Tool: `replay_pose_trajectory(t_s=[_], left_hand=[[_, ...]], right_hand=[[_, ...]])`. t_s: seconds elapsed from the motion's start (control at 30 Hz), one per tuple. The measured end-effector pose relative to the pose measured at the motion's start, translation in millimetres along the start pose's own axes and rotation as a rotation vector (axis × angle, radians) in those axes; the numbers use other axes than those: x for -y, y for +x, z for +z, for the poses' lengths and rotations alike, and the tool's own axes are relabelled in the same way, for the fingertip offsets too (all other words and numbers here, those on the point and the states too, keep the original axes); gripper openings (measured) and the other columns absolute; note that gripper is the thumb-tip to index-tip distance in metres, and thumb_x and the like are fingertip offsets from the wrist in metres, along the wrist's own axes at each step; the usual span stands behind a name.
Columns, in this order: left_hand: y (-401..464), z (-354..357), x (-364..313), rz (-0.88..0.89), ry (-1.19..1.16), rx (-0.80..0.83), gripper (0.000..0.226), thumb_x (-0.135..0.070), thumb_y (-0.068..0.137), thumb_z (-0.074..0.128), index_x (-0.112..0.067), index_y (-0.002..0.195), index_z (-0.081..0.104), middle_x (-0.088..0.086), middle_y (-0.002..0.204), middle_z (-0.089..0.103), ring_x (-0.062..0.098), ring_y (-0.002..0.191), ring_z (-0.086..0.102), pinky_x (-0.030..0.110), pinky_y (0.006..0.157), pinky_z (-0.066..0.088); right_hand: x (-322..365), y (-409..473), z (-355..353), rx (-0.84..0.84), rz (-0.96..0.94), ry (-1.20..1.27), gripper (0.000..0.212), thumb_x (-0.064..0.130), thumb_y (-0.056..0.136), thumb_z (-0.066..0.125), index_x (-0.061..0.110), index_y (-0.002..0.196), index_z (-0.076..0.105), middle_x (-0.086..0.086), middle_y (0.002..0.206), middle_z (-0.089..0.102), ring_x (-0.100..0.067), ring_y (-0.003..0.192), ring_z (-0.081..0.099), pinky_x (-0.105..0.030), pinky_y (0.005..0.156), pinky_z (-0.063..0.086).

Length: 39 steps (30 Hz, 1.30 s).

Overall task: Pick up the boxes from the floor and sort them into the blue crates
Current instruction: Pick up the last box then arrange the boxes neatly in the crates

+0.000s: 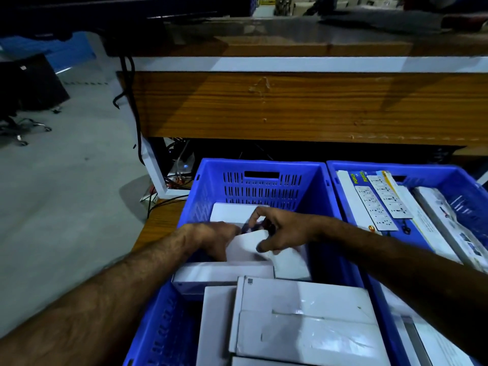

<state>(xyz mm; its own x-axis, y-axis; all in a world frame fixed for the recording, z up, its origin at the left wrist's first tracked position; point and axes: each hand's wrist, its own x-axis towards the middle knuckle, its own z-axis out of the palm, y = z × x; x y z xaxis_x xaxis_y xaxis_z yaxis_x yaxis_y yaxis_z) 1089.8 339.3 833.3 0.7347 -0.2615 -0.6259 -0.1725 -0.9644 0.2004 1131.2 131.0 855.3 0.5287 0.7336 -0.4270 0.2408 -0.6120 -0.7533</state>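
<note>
Both hands reach into the left blue crate (264, 167). My left hand (216, 239) grips the left side of a small white box (245, 247) that sits tilted inside the crate. My right hand (280, 231) holds the same box from the right, thumb on its near face and fingers curled over its top edge. Behind it lies another white box (229, 212). Larger white boxes (303, 313) fill the crate's near part. The right blue crate (449, 173) holds long boxes printed with power strips (380, 204).
A wooden desk panel (290, 107) stands close behind the crates. Black cables (132, 101) hang at its left end over a white frame and wiring on the floor. Grey floor (66, 180) opens to the left, with an office chair base (23, 128).
</note>
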Motion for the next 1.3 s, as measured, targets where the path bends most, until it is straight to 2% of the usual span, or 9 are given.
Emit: replay_pose_trajectory(t_s=[0.17, 0.27, 0.37, 0.53, 0.67, 0.83, 0.97, 1.17, 1.3], left_hand=[[1.8, -19.2, 3.4, -0.040, -0.082, 0.026, 0.081, -0.042, 0.061, 0.091, -0.028, 0.131, 0.054, -0.004, 0.124, 0.063, 0.018, 0.114, 0.060, 0.033, 0.098, 0.052], [1.6, -37.9, 3.1, -0.044, -0.260, 0.057, 0.081, -0.045, 0.043, 0.090, -0.020, 0.116, 0.065, 0.002, 0.108, 0.072, 0.029, 0.109, 0.068, 0.033, 0.089, 0.058], [6.7, -57.8, 1.3, -0.137, -0.203, 0.018, 0.055, -0.038, 0.060, 0.091, -0.027, 0.105, 0.061, -0.003, 0.105, 0.070, 0.016, 0.099, 0.066, 0.028, 0.086, 0.056], [23.8, -71.9, 14.0, -0.146, -0.199, -0.002, 0.070, -0.041, 0.047, 0.094, -0.028, 0.109, 0.063, -0.009, 0.105, 0.072, 0.012, 0.094, 0.069, 0.035, 0.088, 0.060], [35.0, -60.7, 18.7, -0.085, -0.048, -0.325, 0.098, -0.063, 0.034, 0.091, -0.031, 0.116, 0.047, -0.008, 0.114, 0.060, 0.015, 0.100, 0.060, 0.037, 0.090, 0.053], [49.1, -32.9, 24.8, -0.110, 0.259, -0.536, 0.103, -0.056, 0.068, 0.082, -0.015, 0.145, 0.028, 0.013, 0.134, 0.043, 0.034, 0.123, 0.048, 0.045, 0.101, 0.040], [52.2, -24.0, 20.1, -0.148, 0.272, -0.609, 0.079, -0.024, 0.079, 0.077, -0.013, 0.140, 0.028, 0.015, 0.130, 0.040, 0.034, 0.114, 0.050, 0.045, 0.087, 0.048], [57.3, -25.3, 9.8, -0.279, 0.323, -0.567, 0.080, -0.012, 0.083, 0.073, -0.013, 0.146, 0.023, 0.016, 0.137, 0.038, 0.034, 0.119, 0.049, 0.046, 0.086, 0.051], [62.1, -20.6, 6.7, -0.317, 0.439, -0.579, 0.078, -0.008, 0.082, 0.071, -0.014, 0.144, 0.023, 0.016, 0.137, 0.036, 0.031, 0.118, 0.048, 0.043, 0.085, 0.051]], right_hand=[[5.4, -1.3, -0.8, -0.041, -0.001, -0.057, 0.047, 0.017, 0.089, 0.073, 0.030, 0.128, 0.050, -0.011, 0.116, 0.063, -0.016, 0.082, 0.061, -0.031, 0.075, 0.060], [8.8, -5.0, -7.9, -0.158, -0.095, -0.438, 0.088, 0.041, 0.073, 0.088, 0.034, 0.144, 0.036, 0.010, 0.124, 0.046, -0.015, 0.116, 0.049, -0.032, 0.096, 0.050], [4.5, 2.1, -7.0, -0.310, -0.082, -0.691, 0.114, 0.046, 0.062, 0.092, 0.037, 0.150, 0.019, -0.001, 0.138, 0.038, -0.026, 0.124, 0.048, -0.043, 0.099, 0.051], [-10.3, 26.9, -10.4, -0.391, -0.076, -0.778, 0.103, 0.037, 0.068, 0.089, 0.036, 0.145, 0.020, -0.010, 0.132, 0.039, -0.032, 0.092, 0.064, -0.046, 0.076, 0.058], [-24.2, 45.5, -16.5, -0.395, 0.008, -0.645, 0.104, 0.041, 0.069, 0.088, 0.034, 0.147, 0.019, -0.013, 0.133, 0.038, -0.037, 0.103, 0.063, -0.044, 0.087, 0.056], [-29.8, 65.6, -15.5, -0.406, 0.075, -0.514, 0.106, 0.035, 0.075, 0.085, 0.031, 0.153, 0.014, -0.020, 0.142, 0.027, -0.039, 0.106, 0.061, -0.037, 0.087, 0.052], [-30.3, 73.9, -11.8, -0.426, 0.162, -0.463, 0.109, 0.035, 0.077, 0.084, 0.035, 0.157, 0.009, -0.027, 0.154, 0.015, -0.042, 0.117, 0.057, -0.038, 0.095, 0.051], [-18.9, 79.4, 1.0, -0.522, 0.228, -0.635, 0.083, 0.039, 0.083, 0.076, 0.029, 0.149, 0.028, -0.017, 0.129, 0.057, -0.036, 0.109, 0.060, -0.040, 0.081, 0.051], [-22.5, 78.2, 3.1, -0.489, 0.279, -0.663, 0.074, 0.041, 0.089, 0.070, 0.021, 0.148, 0.030, -0.014, 0.124, 0.062, -0.033, 0.108, 0.062, -0.040, 0.078, 0.050]])
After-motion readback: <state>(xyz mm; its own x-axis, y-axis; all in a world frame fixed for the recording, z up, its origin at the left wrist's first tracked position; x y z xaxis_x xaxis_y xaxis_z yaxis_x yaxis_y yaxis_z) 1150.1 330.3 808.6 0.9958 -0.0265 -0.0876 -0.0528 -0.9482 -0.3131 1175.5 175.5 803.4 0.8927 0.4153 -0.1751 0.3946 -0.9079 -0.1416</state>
